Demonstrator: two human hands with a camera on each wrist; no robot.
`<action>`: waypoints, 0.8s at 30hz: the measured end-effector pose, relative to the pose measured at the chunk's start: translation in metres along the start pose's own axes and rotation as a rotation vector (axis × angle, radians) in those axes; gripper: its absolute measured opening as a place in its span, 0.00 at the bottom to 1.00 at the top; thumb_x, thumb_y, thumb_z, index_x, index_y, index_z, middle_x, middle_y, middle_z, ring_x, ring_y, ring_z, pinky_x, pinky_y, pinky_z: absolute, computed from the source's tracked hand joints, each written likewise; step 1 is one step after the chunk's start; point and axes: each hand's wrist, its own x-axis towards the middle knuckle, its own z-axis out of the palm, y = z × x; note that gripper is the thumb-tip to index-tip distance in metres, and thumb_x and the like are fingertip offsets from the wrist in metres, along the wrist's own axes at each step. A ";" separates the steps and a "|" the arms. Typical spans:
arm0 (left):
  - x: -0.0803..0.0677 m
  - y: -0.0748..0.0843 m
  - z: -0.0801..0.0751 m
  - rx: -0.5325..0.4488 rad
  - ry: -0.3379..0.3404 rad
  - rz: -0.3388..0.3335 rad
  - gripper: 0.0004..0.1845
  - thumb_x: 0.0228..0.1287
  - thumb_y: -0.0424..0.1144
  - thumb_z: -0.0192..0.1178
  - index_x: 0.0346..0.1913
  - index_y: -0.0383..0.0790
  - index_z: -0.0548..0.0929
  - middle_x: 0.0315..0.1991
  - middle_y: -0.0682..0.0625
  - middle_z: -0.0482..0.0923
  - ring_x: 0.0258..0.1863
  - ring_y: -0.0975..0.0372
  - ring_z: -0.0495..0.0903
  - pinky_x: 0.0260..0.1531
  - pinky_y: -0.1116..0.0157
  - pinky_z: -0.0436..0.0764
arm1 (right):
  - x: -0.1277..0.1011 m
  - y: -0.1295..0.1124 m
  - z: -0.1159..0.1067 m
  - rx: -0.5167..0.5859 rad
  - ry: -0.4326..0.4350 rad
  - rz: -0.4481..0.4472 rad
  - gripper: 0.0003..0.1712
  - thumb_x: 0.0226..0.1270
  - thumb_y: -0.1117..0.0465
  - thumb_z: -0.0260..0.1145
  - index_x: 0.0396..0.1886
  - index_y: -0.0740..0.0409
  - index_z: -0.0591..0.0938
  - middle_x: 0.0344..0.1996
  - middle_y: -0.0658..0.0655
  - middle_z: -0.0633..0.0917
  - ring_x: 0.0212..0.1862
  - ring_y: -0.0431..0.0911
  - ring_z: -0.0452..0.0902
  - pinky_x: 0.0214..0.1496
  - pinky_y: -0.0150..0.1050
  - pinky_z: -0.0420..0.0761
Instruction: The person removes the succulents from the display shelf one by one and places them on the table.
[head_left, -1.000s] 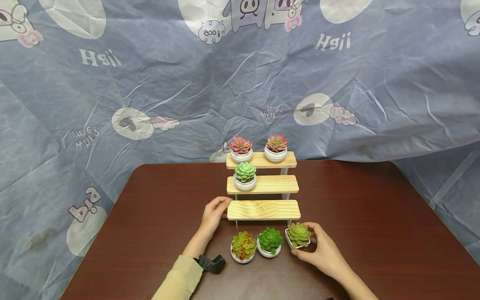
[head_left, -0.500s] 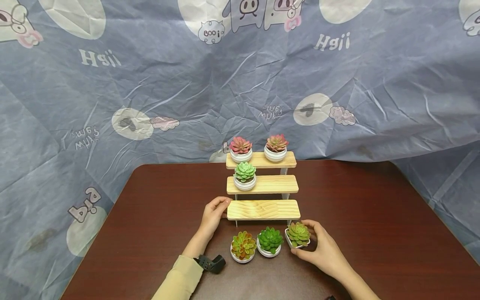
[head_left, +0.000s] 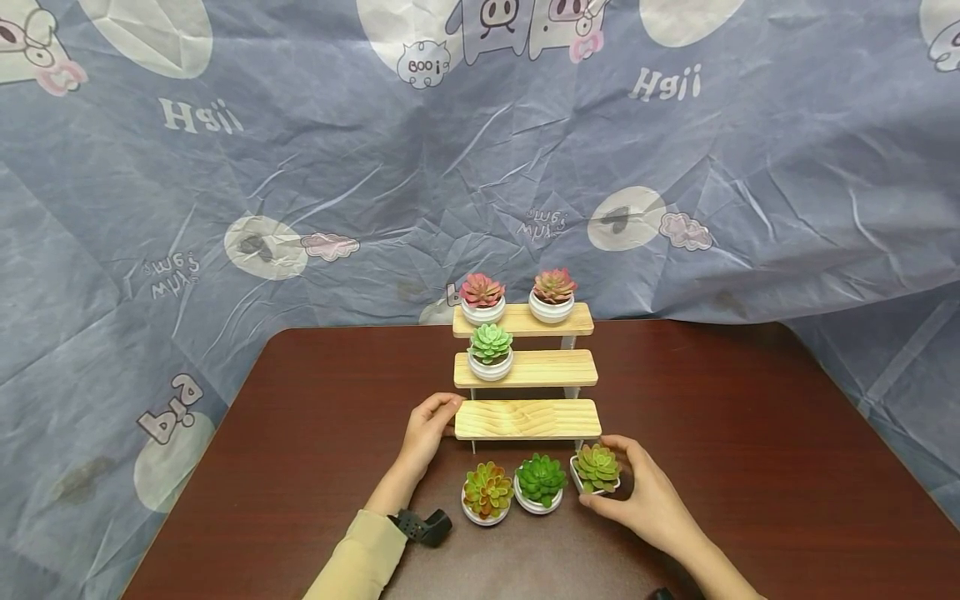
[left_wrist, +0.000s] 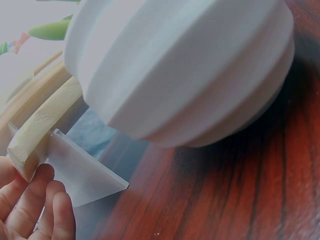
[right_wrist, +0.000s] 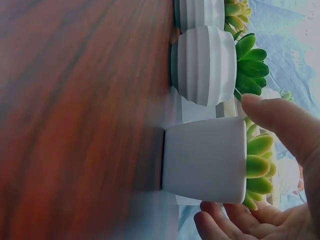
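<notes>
My left hand [head_left: 429,427] holds the left end of the bottom board of a three-tier wooden display stand [head_left: 528,420]. In the left wrist view its fingertips [left_wrist: 44,175] curl under the board's end, beside a clear support [left_wrist: 82,170]. My right hand [head_left: 645,492] is spread around a square white pot with a yellow-green succulent [head_left: 597,468]. In the right wrist view the thumb stands apart from the pot [right_wrist: 205,160], and the other fingers lie close to its opposite side. The pot's base rests on the table.
Left of the square pot stand a dark green succulent [head_left: 540,481] and an orange-green succulent [head_left: 487,492] in round ribbed pots. Two pink succulents [head_left: 482,293] sit on the top board. A pale green succulent [head_left: 491,345] stands on the middle board's left. A patterned cloth [head_left: 420,167] hangs behind.
My right hand's fingers have spread slightly wider around the square pot. The left hand, stand and plants stay where they were.
</notes>
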 end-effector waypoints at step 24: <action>0.000 -0.002 0.002 -0.008 0.007 0.052 0.17 0.68 0.44 0.57 0.45 0.30 0.81 0.32 0.48 0.82 0.28 0.61 0.79 0.27 0.66 0.79 | 0.015 -0.023 -0.013 0.020 0.082 -0.067 0.41 0.44 0.54 0.79 0.56 0.63 0.70 0.48 0.58 0.78 0.50 0.53 0.78 0.50 0.46 0.77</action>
